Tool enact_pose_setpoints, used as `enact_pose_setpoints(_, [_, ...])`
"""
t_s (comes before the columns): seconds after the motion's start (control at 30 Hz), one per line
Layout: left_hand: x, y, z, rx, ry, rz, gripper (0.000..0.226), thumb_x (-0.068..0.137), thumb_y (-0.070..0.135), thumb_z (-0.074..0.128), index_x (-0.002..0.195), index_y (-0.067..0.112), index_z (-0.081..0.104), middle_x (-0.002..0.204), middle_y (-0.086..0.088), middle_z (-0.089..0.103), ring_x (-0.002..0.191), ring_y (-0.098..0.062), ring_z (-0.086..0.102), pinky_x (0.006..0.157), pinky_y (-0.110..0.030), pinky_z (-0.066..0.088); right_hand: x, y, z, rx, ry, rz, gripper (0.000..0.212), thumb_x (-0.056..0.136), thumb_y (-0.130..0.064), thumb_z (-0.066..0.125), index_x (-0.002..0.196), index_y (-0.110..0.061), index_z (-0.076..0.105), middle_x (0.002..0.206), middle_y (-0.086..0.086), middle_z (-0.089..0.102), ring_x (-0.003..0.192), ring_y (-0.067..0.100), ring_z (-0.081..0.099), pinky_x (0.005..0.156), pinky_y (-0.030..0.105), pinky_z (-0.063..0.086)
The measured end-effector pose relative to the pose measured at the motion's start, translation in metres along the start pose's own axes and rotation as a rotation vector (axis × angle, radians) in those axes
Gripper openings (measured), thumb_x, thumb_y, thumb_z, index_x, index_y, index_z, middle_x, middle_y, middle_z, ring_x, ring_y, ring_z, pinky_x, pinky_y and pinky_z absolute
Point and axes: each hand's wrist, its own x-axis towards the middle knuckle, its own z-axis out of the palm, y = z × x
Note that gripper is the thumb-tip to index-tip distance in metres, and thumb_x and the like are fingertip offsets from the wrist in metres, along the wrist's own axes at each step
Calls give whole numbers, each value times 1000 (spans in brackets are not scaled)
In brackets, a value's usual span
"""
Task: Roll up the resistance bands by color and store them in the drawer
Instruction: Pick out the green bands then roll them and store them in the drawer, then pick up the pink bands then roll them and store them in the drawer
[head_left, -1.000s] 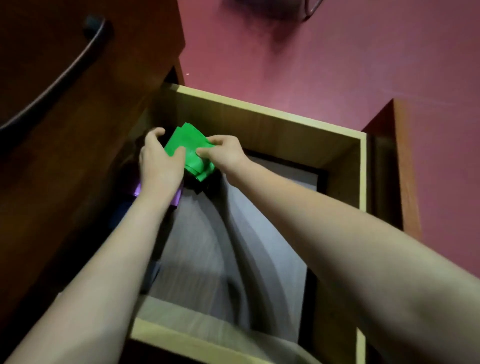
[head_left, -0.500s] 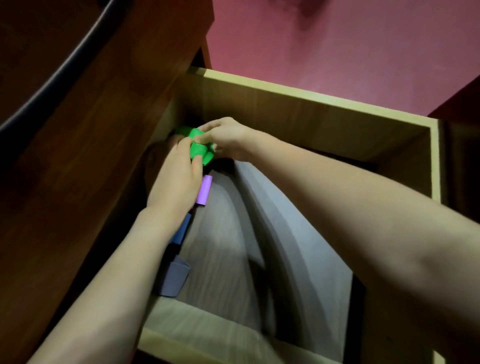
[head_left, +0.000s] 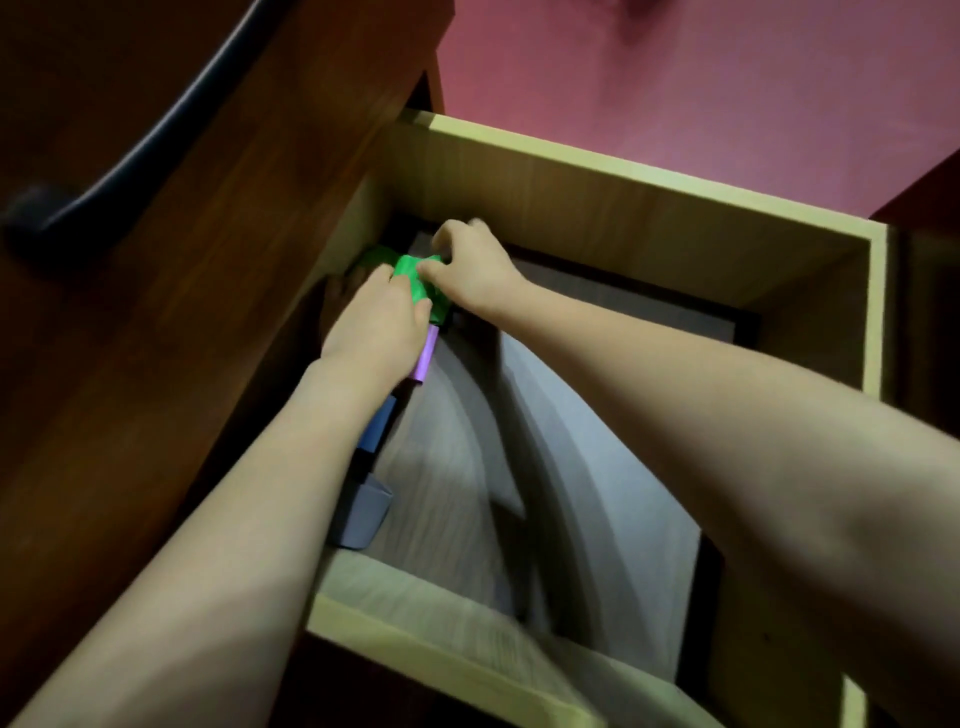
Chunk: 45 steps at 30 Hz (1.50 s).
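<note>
In the open drawer (head_left: 613, 171), a grey roll (head_left: 363, 512) lay nearest, at seven o'clock by the left wall. A blue roll (head_left: 379, 431) and a purple roll (head_left: 427, 353) lined up beyond it. At eleven o'clock, in the far left corner, the left hand (head_left: 379, 322) and right hand (head_left: 472, 275) both clasped the green band (head_left: 418, 283), fingers curled round it.

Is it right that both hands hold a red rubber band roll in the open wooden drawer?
No: the head view shows the rubber band roll is green, not red. The left hand and right hand both hold it in the open wooden drawer.
</note>
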Motion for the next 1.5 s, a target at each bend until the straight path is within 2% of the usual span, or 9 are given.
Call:
enact_pose_setpoints(0.17, [-24, 38, -13, 92, 129, 56, 39, 90, 22, 44, 125, 6, 47, 132, -16, 44, 127, -31, 34, 102, -42, 26, -56, 18, -60, 38, 57, -55, 28, 89, -17, 49, 116, -7, 52, 114, 13, 57, 98, 23, 55, 88, 35, 45])
enact_pose_setpoints(0.3, [-60, 105, -18, -258, 139, 169, 34, 86, 15, 49, 120, 13, 53, 125, -11, 53, 122, -29, 42, 101, -36, 30, -138, 33, -120, 126, 27, -105, 21, 89, -12, 47, 109, -15, 55, 95, -5, 58, 77, 6, 53, 68, 17, 44])
enact_pose_setpoints(0.4, [-96, 167, -24, -651, 29, 316, 27, 86, 4, 43, 99, 22, 58, 98, 2, 61, 97, -9, 55, 81, -19, 43, -202, 44, -158, 198, 99, -119, 18, 87, -6, 48, 97, -18, 57, 83, -7, 58, 68, 4, 55, 62, 15, 44])
enact_pose_setpoints(0.53, [-140, 247, -27, -855, -55, 415, 37, 82, -5, 37, 82, 28, 54, 78, 17, 54, 72, 14, 52, 61, 1, 39, -270, 68, -203, 249, 260, -92, 21, 84, 0, 48, 90, -17, 59, 79, -11, 58, 73, 6, 57, 67, 21, 48])
enact_pose_setpoints(0.77, [-174, 325, 7, -583, -197, 610, 24, 84, 7, 46, 97, 20, 61, 95, 1, 67, 95, -19, 61, 88, -35, 46, -362, 157, -238, 304, 361, 207, 31, 84, 0, 48, 78, -29, 55, 74, -6, 58, 62, 8, 54, 60, 22, 45])
enact_pose_setpoints(1.1, [-179, 428, 122, -378, -534, 594, 25, 85, 8, 46, 104, 13, 61, 103, -8, 66, 97, -26, 57, 83, -29, 45, -462, 336, -222, 358, 538, 719, 25, 82, 0, 46, 80, -22, 58, 68, 2, 60, 49, 3, 52, 40, 13, 40])
enact_pose_setpoints(1.23, [-168, 453, 198, -310, -684, 540, 23, 84, 6, 48, 100, 15, 62, 85, -7, 63, 86, -27, 56, 77, -27, 44, -472, 407, -195, 382, 567, 865, 26, 82, 1, 47, 78, -22, 57, 67, 5, 59, 48, 4, 54, 40, 15, 42])
enact_pose_setpoints(1.33, [-158, 454, 249, -320, -767, 454, 23, 84, 1, 47, 100, 8, 62, 71, -2, 58, 72, -22, 53, 64, -23, 37, -467, 450, -171, 388, 586, 942, 21, 82, 0, 48, 80, -19, 57, 71, 8, 58, 56, 15, 55, 48, 23, 48])
enact_pose_setpoints(1.5, [-155, 455, 330, -367, -884, 378, 22, 85, 2, 46, 99, 8, 61, 61, 7, 47, 60, -17, 46, 57, -21, 35, -435, 515, -129, 365, 519, 980, 21, 81, -3, 49, 80, -22, 56, 64, -12, 52, 68, 22, 56, 70, 37, 50])
